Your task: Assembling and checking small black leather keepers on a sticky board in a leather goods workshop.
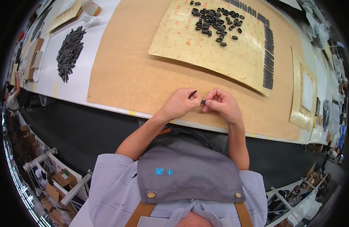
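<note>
My left hand (181,103) and my right hand (223,105) meet above the near part of the brown sheet. The fingertips of both pinch a short black strip (203,102) between them. A dark pointed end of black strip (193,94) sticks up from the left hand's fingers; whether it belongs to the same piece I cannot tell. Beyond the hands, small black loops (216,27) lie heaped on a yellowish board (182,49). Flat black strips (269,60) stand in a tidy row down that board's right edge.
A loose pile of black strips (70,53) lies on the white table (78,81) at the left. Brown sheet (121,68) covers the middle of the table. At the right is a yellowish panel (297,96) with a white sheet on it. Shelves with cardboard boxes (64,178) stand behind me.
</note>
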`<move>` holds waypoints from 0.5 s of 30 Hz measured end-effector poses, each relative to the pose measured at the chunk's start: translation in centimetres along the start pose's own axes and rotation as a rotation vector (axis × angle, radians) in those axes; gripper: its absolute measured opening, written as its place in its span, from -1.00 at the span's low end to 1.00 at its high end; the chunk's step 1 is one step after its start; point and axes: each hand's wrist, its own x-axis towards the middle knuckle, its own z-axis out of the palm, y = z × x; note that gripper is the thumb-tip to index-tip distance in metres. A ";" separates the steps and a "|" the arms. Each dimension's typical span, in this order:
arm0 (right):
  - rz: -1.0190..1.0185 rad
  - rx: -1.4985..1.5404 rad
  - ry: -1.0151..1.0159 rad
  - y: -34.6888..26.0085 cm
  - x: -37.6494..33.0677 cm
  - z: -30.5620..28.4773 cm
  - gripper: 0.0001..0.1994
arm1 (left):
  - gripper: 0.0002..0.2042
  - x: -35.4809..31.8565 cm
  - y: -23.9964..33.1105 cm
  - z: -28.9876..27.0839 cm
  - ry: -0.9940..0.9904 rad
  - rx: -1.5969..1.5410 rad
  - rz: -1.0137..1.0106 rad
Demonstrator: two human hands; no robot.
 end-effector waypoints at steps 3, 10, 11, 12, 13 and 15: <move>-0.003 0.003 0.005 0.1 0.1 0.0 -0.92 | -0.85 0.0 -0.1 -0.1 -0.010 0.013 0.023; 0.000 0.007 0.008 0.0 0.3 0.1 -0.91 | -0.85 0.0 0.2 -0.1 -0.009 0.023 0.003; 0.000 0.007 0.008 0.0 0.3 0.1 -0.91 | -0.85 0.1 0.1 -0.1 -0.007 0.027 0.004; 0.002 0.010 0.008 -0.1 0.3 0.2 -0.91 | -0.85 0.1 0.1 -0.1 -0.006 0.031 0.005; 0.004 0.013 0.007 -0.1 0.3 0.2 -0.91 | -0.85 0.1 0.1 -0.1 -0.006 0.031 0.005; 0.004 0.012 0.006 -0.1 0.3 0.2 -0.91 | -0.85 0.1 0.1 -0.1 -0.002 0.034 0.011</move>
